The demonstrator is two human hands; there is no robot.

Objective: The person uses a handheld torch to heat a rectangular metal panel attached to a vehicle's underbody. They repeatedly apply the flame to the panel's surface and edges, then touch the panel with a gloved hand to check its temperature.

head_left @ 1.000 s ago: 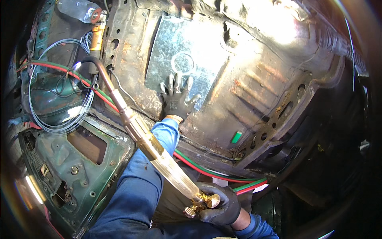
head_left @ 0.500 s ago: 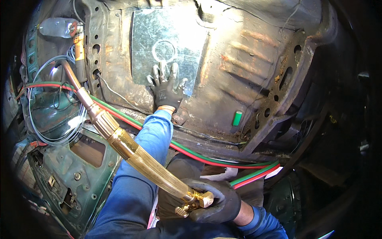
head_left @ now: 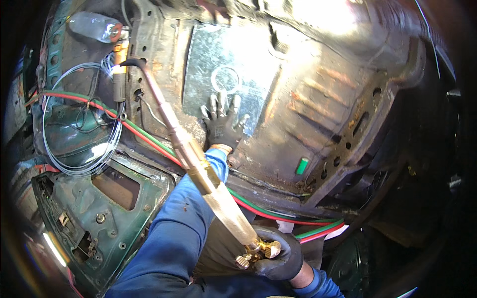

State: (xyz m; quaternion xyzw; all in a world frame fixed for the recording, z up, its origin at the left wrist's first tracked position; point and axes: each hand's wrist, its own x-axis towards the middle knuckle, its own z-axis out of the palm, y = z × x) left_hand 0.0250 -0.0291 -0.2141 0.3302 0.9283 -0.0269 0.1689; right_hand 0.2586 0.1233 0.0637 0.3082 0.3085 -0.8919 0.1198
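My left hand [head_left: 223,121], in a black work glove, lies flat with its fingers spread on the lower edge of a shiny metal sheet [head_left: 203,64]. A pale ring [head_left: 225,68] is marked on the sheet just beyond my fingertips. Low in the view, my right hand [head_left: 285,256], gloved too, grips the valve end of a brass gas torch [head_left: 228,208]. The torch slants up to the left across my left forearm. Its bent tip [head_left: 133,62] overlaps an orange and black tool [head_left: 119,74] in the picture. No flame shows at the tip.
Red and green twin hoses [head_left: 149,140] cross below the sheet. Coiled grey wire [head_left: 47,129] and a clear plastic bottle [head_left: 92,26] lie at left, above a green door panel [head_left: 109,233]. A small green cylinder [head_left: 302,166] rests on the rusty ribbed metal floor [head_left: 318,109].
The torch has swung to a steeper angle, its tip moving right and slightly up. My view has shifted, so the surroundings sit lower and further right. My left hand stays on the sheet.
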